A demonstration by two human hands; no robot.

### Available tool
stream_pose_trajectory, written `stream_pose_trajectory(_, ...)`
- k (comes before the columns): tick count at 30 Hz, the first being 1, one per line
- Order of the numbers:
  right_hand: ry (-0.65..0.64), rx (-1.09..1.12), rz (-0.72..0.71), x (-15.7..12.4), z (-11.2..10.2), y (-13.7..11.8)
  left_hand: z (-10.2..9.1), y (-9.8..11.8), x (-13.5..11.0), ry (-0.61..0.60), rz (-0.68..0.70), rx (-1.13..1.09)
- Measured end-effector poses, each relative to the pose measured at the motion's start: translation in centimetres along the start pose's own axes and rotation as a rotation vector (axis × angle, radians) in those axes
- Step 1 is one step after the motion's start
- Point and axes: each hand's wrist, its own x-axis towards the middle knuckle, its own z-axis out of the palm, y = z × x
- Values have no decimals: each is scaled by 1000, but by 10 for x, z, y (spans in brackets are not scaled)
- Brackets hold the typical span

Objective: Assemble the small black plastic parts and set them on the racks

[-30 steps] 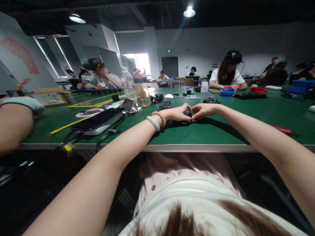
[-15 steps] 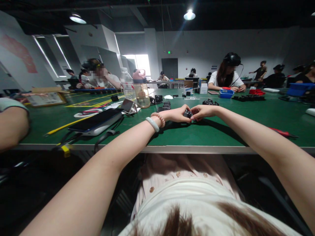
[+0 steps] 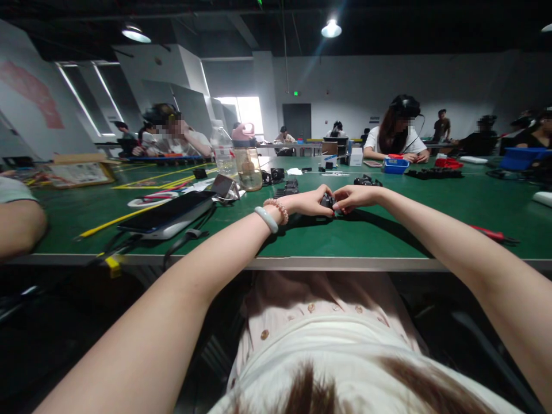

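Note:
Both my arms stretch out over the green table (image 3: 388, 233). My left hand (image 3: 309, 202) and my right hand (image 3: 354, 196) meet at its middle, fingers closed from either side on a small black part (image 3: 328, 200) that rests on or just above the table top. Most of the part is hidden by my fingers. On my left wrist sit a pale bangle and a bead bracelet.
To the left lie a dark flat device (image 3: 168, 215) with cables, a plastic bottle (image 3: 223, 151) and a pink-lidded jug (image 3: 247, 157). More black parts (image 3: 292, 186) lie beyond my hands. A red-handled tool (image 3: 491, 233) lies right. Another person's arm (image 3: 19, 221) is at far left; people work at the back.
My hands stay on the black part with almost no movement. The view has tipped slightly. The arm at far left has drawn back toward the edge.

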Motion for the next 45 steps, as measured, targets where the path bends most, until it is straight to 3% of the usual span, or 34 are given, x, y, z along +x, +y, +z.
stream_pose_trajectory(45,-16,14,-15,2,-1,-2,-2,-7,1,3,-5,-36)
